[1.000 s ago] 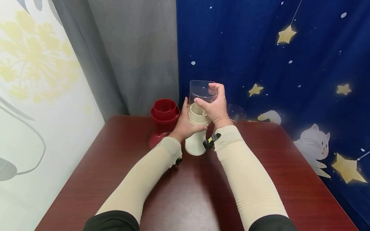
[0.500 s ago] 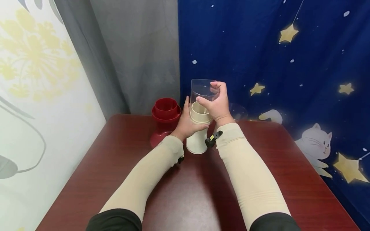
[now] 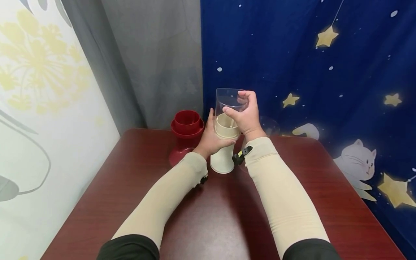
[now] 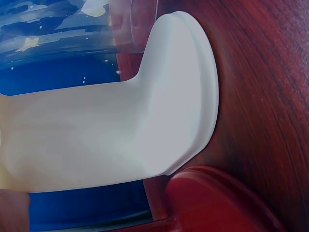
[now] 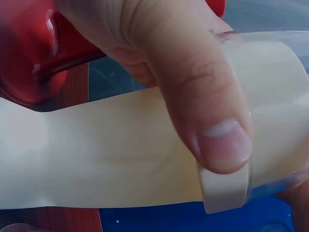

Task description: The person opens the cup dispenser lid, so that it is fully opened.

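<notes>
A cream waisted stand (image 3: 222, 160) with a flared foot stands upright near the back of the table. My left hand (image 3: 211, 139) grips it around its upper part, thumb across the front. In the right wrist view, the left thumb (image 5: 224, 145) presses on the stand's collar (image 5: 224, 188). A clear open-topped plastic cylinder (image 3: 227, 95) sits over the stand's ring-shaped top. My right hand (image 3: 245, 115) holds the cylinder from the right, with thumb and fingers curled about its wall. The left wrist view shows the stand's flared foot (image 4: 183, 92) at the tabletop.
A red stand (image 3: 187, 126) of similar shape is just left of the cream one, its foot close by. Another clear piece (image 3: 269, 126) stands behind the right wrist. Curtains (image 3: 156, 65) hang behind the dark red table (image 3: 208, 224).
The head view has shifted slightly, so everything appears a little to the right. Both hands keep their hold on the stand and the cylinder.
</notes>
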`<state>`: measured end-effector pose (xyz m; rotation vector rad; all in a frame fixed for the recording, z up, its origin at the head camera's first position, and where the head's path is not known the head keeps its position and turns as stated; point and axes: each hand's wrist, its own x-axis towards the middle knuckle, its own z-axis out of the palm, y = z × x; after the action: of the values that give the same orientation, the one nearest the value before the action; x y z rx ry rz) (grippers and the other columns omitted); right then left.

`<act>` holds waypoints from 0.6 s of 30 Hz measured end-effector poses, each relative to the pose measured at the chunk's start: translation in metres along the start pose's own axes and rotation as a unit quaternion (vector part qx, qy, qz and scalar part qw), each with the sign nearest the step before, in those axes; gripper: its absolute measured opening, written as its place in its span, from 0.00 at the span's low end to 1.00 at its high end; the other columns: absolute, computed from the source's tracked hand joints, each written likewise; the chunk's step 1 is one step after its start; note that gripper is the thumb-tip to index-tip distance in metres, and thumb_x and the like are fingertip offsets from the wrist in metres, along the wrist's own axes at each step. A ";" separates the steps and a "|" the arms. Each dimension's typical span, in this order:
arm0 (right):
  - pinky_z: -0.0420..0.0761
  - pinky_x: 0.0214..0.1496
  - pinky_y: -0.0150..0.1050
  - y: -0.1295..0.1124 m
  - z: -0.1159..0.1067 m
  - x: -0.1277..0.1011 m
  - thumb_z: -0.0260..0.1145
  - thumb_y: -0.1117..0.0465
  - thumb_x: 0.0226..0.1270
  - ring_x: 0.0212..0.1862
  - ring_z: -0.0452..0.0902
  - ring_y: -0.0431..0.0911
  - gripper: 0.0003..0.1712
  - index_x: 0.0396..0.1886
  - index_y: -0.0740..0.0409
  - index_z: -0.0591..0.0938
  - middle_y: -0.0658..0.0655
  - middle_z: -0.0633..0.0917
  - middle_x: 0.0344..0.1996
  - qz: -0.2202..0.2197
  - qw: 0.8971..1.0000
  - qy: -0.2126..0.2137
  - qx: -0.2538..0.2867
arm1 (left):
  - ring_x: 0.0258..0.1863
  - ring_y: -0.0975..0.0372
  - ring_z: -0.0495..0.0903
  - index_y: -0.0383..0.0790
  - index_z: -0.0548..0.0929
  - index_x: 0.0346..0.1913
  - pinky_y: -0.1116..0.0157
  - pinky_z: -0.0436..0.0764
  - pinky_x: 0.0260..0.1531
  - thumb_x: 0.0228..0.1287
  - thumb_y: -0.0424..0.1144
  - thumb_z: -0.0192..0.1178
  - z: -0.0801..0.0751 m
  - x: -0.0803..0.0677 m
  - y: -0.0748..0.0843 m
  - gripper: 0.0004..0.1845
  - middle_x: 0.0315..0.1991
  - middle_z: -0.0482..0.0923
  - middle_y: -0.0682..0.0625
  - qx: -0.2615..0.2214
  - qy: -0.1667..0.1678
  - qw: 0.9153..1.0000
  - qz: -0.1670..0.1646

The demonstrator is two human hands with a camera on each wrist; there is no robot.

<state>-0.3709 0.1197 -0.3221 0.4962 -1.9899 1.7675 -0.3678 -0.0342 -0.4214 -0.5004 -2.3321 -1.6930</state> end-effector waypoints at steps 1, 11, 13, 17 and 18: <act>0.78 0.70 0.48 0.000 -0.001 -0.001 0.82 0.64 0.51 0.66 0.73 0.51 0.45 0.65 0.64 0.68 0.63 0.77 0.66 -0.002 1.000 0.001 0.002 | 0.74 0.53 0.67 0.59 0.32 0.86 0.53 0.75 0.72 0.43 0.47 0.87 0.000 0.000 0.000 0.80 0.80 0.59 0.45 0.001 -0.001 1.000 -0.001; 0.80 0.63 0.41 0.001 -0.001 -0.002 0.82 0.62 0.47 0.65 0.73 0.50 0.41 0.61 0.58 0.72 0.59 0.76 0.65 -0.023 1.000 0.010 -0.001 | 0.75 0.53 0.67 0.60 0.31 0.86 0.52 0.73 0.73 0.41 0.49 0.87 -0.001 0.000 0.000 0.82 0.81 0.58 0.46 0.018 -0.007 1.000 -0.009; 0.80 0.64 0.43 0.000 -0.002 0.000 0.82 0.63 0.48 0.65 0.73 0.49 0.41 0.62 0.58 0.71 0.59 0.76 0.66 -0.021 1.000 0.009 0.004 | 0.75 0.53 0.67 0.60 0.31 0.86 0.52 0.73 0.74 0.41 0.49 0.88 0.000 0.001 -0.001 0.82 0.82 0.58 0.46 0.017 -0.006 1.000 -0.008; 0.81 0.66 0.47 -0.004 -0.003 0.005 0.80 0.66 0.51 0.64 0.74 0.48 0.40 0.62 0.63 0.70 0.59 0.76 0.65 -0.021 0.999 0.011 0.034 | 0.77 0.54 0.65 0.62 0.30 0.86 0.53 0.71 0.76 0.41 0.48 0.88 0.001 0.002 -0.004 0.82 0.83 0.57 0.47 0.008 -0.003 1.000 0.001; 0.81 0.66 0.47 -0.007 -0.003 0.008 0.80 0.67 0.51 0.63 0.75 0.47 0.40 0.62 0.63 0.69 0.58 0.77 0.64 -0.024 0.999 0.013 0.042 | 0.78 0.54 0.64 0.63 0.30 0.86 0.53 0.70 0.76 0.40 0.48 0.88 0.001 0.002 -0.004 0.82 0.83 0.56 0.47 0.007 -0.002 1.000 0.003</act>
<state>-0.3734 0.1221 -0.3116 0.5407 -1.8766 1.8251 -0.3713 -0.0340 -0.4245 -0.5069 -2.3406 -1.6740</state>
